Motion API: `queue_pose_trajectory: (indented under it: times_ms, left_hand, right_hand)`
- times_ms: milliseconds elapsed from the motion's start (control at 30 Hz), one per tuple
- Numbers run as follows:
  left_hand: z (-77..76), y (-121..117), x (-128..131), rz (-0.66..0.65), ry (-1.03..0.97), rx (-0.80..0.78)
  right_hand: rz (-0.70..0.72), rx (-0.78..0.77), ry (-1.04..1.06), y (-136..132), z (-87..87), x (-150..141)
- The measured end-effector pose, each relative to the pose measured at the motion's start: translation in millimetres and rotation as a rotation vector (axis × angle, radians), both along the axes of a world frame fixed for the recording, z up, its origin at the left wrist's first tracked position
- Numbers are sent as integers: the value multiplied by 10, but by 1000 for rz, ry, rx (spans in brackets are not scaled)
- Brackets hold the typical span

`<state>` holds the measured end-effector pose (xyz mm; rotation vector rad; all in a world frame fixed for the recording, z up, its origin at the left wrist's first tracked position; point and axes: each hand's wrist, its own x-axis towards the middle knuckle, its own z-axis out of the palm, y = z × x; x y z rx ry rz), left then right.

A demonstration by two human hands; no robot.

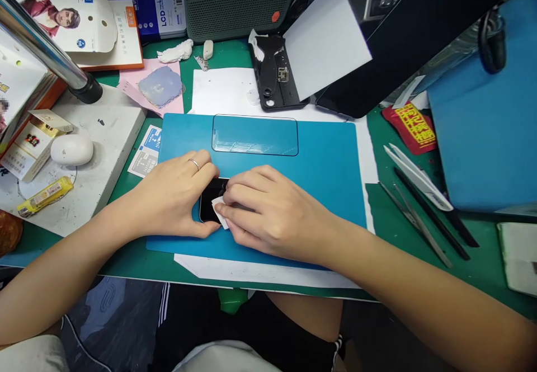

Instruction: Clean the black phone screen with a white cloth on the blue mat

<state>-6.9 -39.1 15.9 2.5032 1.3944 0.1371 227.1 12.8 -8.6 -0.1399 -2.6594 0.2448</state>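
A dark phone (207, 199) lies face up on a blue mat (327, 154), much of it covered by my hands. My left hand (172, 196) grips its left end, thumb along the near edge and fingers at the far edge. Between the fingertips of my right hand (272, 207) is a small folded white wipe (220, 212), pressed against the phone's glass. Just beyond both hands, a clear screen protector (255, 136) with a black border rests flat on the mat. Opened wipe packets (146, 152) lie by the mat's left edge.
Tweezers (413, 218) and other slim tools lie to the right, near a red packet (413, 128). Behind the mat stand a black phone holder (272, 75) and a tilted white card (329, 42). A white earbud case (72, 149) sits on the left platform.
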Motion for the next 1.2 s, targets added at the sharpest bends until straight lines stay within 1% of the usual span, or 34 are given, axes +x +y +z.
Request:
queue_pose_trajectory:
  times_ms: [200, 600, 767, 933, 1200]
  left_hand:
    - [1, -3, -5, 0, -5, 10]
    - [-7, -3, -6, -13, -21, 15]
    - [-17, -4, -19, -13, -7, 17]
    - [-27, -9, -19, -28, 3, 39]
    - [-22, -12, -10, -17, -24, 33]
  right_hand:
    - [12, -17, -1, 0, -22, 4]
    - [2, 19, -4, -15, -15, -37]
    - [4, 16, -7, 36, 7, 23]
    - [36, 43, -33, 99, 51, 83]
    - [46, 26, -25, 34, 4, 7]
